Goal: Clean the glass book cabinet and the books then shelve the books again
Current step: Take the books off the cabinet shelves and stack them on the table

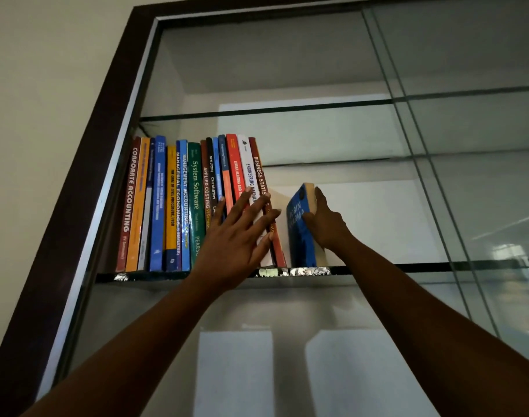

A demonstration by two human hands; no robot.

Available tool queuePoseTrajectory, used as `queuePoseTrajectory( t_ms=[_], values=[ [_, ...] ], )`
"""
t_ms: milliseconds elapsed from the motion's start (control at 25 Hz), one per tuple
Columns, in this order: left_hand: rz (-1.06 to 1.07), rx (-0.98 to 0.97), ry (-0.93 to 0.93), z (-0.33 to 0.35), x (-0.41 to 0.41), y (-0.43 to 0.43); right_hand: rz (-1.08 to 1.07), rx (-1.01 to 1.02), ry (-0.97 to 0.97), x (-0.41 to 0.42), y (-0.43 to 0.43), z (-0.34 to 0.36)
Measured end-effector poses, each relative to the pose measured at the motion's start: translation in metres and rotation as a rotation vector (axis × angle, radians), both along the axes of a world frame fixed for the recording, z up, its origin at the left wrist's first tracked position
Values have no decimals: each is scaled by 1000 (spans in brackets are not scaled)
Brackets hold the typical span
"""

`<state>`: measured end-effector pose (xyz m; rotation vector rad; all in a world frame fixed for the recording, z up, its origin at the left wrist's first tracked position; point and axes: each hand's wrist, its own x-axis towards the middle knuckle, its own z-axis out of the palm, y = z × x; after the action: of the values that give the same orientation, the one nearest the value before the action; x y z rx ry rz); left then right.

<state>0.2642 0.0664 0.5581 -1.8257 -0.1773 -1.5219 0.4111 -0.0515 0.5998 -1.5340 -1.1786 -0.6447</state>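
Looking up into the cabinet [85, 176] from my end: the books [167, 206] stand upright in a row at the left end of the glass shelf [407, 267], spines out, right up near its front edge. My left hand [239, 236] is flat on the spines at the right end of that row, with the fingers [242, 203] straight and spread wide, pressing and not gripping anything. My right hand [326, 224] holds the blue book [299, 233], the one with Robin Sharma on the spine. The fingers reach up along its page edge and the thumb sits low by the spine, so it's a proper grip. That book has its bottom on the shelf just right of the row and leans a bit, with a small gap between it and the Business Statistics book [258, 173] at the end of the row.
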Motion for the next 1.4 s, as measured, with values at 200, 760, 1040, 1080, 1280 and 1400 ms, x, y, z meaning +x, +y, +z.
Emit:
queuePoseTrajectory(
  t_ms=[200,760,1040,1080,1280,1400],
  values=[
    [-27,-80,26,1,-2,-2,-185,-191,-50,2,-3,-10],
    [194,-294,-20,1,25,-66,-61,42,-67,8,-27,-21],
    [80,-421,-204,36,41,-71,-17,133,-68,8,-28,-24],
    [68,-430,-208,37,44,-72,-24,160,-71,8,-28,-24],
    [-384,-410,-283,24,43,-80,-73,328,-74,6,-30,-27],
    [-653,-402,-204,15,24,-100,-37,412,-61,-1,-39,-25]
  ],
)
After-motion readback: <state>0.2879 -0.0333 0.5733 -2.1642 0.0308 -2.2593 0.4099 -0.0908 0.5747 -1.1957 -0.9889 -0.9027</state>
